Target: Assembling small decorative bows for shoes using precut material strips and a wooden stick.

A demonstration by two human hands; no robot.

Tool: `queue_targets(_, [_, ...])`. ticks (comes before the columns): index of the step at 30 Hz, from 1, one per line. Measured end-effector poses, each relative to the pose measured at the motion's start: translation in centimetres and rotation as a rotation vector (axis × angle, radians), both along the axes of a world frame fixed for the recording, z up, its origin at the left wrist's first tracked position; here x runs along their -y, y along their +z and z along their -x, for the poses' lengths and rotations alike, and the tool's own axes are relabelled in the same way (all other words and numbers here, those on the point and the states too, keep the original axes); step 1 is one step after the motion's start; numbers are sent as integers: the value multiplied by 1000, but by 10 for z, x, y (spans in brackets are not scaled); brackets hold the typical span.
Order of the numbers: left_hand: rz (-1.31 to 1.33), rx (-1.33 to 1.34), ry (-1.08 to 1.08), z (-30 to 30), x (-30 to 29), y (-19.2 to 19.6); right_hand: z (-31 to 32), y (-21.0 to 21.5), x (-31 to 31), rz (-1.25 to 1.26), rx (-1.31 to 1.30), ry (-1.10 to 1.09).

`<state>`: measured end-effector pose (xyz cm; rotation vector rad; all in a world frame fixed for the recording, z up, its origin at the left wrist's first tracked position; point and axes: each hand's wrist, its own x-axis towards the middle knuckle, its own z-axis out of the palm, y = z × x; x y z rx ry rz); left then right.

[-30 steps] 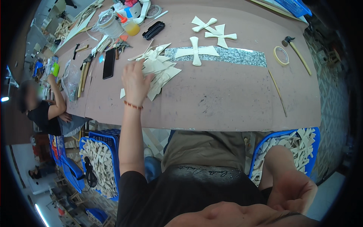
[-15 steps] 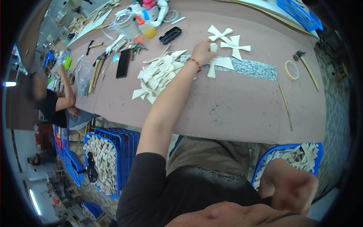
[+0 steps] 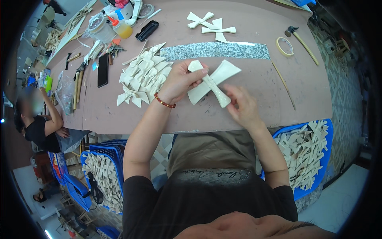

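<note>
Above the table near its front edge, my left hand (image 3: 179, 81) pinches a cream cross-shaped piece (image 3: 213, 84) by its upper left arm. The piece has flared ends, and a narrow strip crosses a wider one. My right hand (image 3: 245, 107) is beside its lower right end, fingers apart and slightly curled; whether they touch the piece is unclear. Beyond my hands lies a grey speckled strip (image 3: 223, 51). Two similar cross-shaped pieces (image 3: 200, 20) rest behind that strip, overlapping at their arms. A heap of cream flared pieces (image 3: 145, 75) lies left of my left hand.
A tape roll (image 3: 285, 46), a hammer (image 3: 304, 46) and a thin stick (image 3: 284, 85) lie at the right. Leftward are a phone (image 3: 102, 70), a black case (image 3: 147, 30) and a glue bottle (image 3: 122, 29). Blue baskets (image 3: 325, 153) of pieces flank me. Another person (image 3: 38, 119) sits left.
My left hand has lifted the cross-shaped piece off the speckled strip and brought it toward me. My right hand has come up from the lower right to the piece.
</note>
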<state>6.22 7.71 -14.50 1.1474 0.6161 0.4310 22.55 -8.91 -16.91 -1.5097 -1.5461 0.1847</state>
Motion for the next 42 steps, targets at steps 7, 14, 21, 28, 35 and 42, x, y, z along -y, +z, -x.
queue_targets(7, [-207, -215, -115, -8, 11, -16, 5, -6, 5, -95, 148, 252])
queue_targets(14, [-1140, -499, -125, -10, 51, -48, 18, -20, 21, 128, 160, 298])
queue_targets(21, [65, -110, -151, 11, 74, -25, 18, -2, 26, 244, 92, 352])
queue_targets(28, [84, 61, 17, 10, 80, -66, 16, -17, 24, 155, 110, 342])
queue_targets(35, [-923, -41, 189, 1, 96, -77, 12, -35, 23, 42, 4, 263])
queue_targets(42, [-715, 51, 106, 25, 107, -49, -1, -63, 8, 357, -500, 180])
